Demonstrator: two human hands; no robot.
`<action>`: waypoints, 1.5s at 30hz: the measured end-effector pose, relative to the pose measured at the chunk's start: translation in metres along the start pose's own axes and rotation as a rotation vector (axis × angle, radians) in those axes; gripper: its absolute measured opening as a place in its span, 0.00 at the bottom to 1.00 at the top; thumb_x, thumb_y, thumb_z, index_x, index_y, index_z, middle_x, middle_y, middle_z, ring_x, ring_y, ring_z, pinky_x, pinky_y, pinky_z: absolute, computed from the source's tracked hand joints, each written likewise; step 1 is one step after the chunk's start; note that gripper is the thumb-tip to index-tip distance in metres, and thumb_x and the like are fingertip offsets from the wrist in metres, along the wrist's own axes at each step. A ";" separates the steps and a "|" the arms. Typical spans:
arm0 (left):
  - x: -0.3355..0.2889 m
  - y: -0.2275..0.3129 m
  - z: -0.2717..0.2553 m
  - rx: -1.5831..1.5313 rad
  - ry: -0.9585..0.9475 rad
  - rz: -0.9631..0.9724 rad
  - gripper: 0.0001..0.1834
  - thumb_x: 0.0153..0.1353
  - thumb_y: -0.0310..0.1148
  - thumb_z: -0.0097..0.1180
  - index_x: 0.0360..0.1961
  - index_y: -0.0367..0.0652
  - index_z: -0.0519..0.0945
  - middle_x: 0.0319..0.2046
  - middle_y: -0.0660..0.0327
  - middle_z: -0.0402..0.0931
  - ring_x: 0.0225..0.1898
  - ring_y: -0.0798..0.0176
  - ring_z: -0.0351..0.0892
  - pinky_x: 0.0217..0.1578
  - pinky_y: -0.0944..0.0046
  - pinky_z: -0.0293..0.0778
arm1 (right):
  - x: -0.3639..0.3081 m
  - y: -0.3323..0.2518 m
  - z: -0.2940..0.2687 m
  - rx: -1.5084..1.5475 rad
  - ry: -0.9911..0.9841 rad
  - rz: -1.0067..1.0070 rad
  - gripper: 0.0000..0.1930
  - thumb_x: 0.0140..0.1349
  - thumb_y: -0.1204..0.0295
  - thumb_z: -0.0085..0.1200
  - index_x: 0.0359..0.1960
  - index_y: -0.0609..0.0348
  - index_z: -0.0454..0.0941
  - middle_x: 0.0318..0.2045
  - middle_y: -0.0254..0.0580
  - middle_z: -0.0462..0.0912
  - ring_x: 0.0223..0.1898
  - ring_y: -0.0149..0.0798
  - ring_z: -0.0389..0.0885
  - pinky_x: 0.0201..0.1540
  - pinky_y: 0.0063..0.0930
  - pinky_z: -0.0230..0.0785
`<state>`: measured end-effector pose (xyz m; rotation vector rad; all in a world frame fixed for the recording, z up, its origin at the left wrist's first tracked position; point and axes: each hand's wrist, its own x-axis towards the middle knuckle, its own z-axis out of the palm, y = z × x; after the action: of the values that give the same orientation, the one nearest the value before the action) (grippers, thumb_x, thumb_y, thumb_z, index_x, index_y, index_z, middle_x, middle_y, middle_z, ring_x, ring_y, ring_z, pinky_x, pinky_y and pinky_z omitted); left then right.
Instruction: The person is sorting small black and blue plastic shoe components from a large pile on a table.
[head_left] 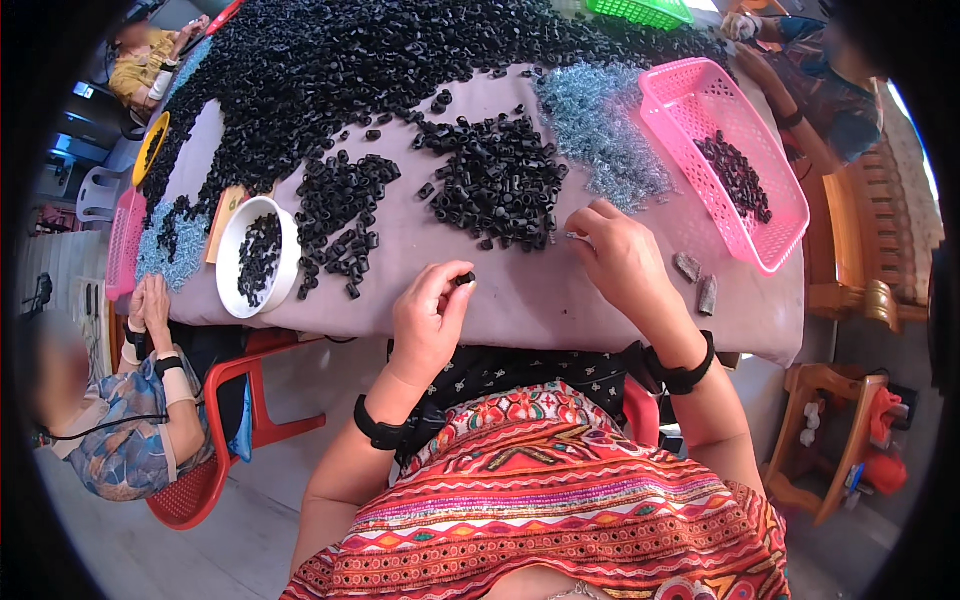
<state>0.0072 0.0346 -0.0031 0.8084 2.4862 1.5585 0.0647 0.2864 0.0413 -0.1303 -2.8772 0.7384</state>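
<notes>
Between the thumb and fingers of my left hand [430,312] is a small black plastic cap [465,279], held above the table near its front edge. To the right, my right hand [622,250] pinches a small clear plastic piece [577,237], mostly covered by the fingertips. Just beyond my hands lies a loose pile of black caps [500,180], with a smaller group of black caps [345,210] to its left. Past my right hand spreads a heap of clear pieces [605,130].
A white bowl [290,262] and a pink basket [790,225] hold black parts. Two grey lumps [707,295] lie by my right wrist. A large black heap [330,80] covers the far table. Co-workers sit left, far left and right; a red chair [215,470] stands left.
</notes>
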 end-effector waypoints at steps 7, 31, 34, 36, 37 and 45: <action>-0.002 -0.006 -0.001 -0.121 0.007 -0.038 0.11 0.67 0.23 0.55 0.50 0.36 0.79 0.38 0.59 0.83 0.30 0.73 0.78 0.34 0.71 0.75 | 0.010 -0.009 0.023 -0.212 -0.035 -0.087 0.06 0.57 0.74 0.58 0.35 0.58 0.76 0.34 0.43 0.77 0.37 0.52 0.81 0.38 0.44 0.76; 0.003 0.009 -0.005 -0.668 -0.221 -0.284 0.12 0.71 0.25 0.51 0.53 0.38 0.78 0.41 0.63 0.82 0.37 0.73 0.79 0.40 0.71 0.77 | -0.024 -0.049 0.022 0.730 -0.207 0.132 0.03 0.62 0.82 0.59 0.37 0.67 0.79 0.31 0.33 0.82 0.33 0.25 0.83 0.36 0.19 0.77; 0.002 0.009 -0.005 -0.714 -0.200 -0.325 0.10 0.71 0.25 0.52 0.51 0.38 0.78 0.40 0.63 0.82 0.37 0.73 0.80 0.40 0.71 0.77 | -0.025 -0.051 0.030 0.806 -0.178 0.125 0.03 0.62 0.82 0.59 0.37 0.67 0.79 0.31 0.34 0.83 0.34 0.26 0.84 0.37 0.20 0.77; 0.001 0.005 -0.004 -0.659 -0.186 -0.268 0.10 0.70 0.25 0.53 0.50 0.38 0.78 0.39 0.62 0.82 0.36 0.73 0.81 0.39 0.72 0.77 | -0.022 -0.054 0.032 0.834 -0.169 0.149 0.03 0.62 0.83 0.59 0.37 0.67 0.79 0.31 0.34 0.83 0.34 0.26 0.84 0.37 0.20 0.77; 0.001 0.005 -0.006 -0.660 -0.182 -0.264 0.10 0.70 0.25 0.53 0.50 0.38 0.78 0.39 0.62 0.82 0.36 0.73 0.81 0.39 0.72 0.77 | -0.021 -0.056 0.033 0.864 -0.162 0.175 0.03 0.62 0.83 0.59 0.37 0.66 0.79 0.31 0.34 0.83 0.33 0.26 0.84 0.37 0.20 0.77; -0.004 0.015 -0.017 -0.556 -0.324 -0.316 0.09 0.68 0.22 0.55 0.48 0.33 0.78 0.38 0.62 0.81 0.37 0.71 0.82 0.40 0.71 0.78 | -0.018 -0.054 0.029 0.816 -0.225 0.191 0.05 0.59 0.80 0.62 0.36 0.64 0.81 0.28 0.36 0.84 0.31 0.25 0.83 0.35 0.21 0.76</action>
<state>0.0106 0.0235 0.0171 0.4973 1.7243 1.7062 0.0749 0.2230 0.0398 -0.2202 -2.5128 1.9859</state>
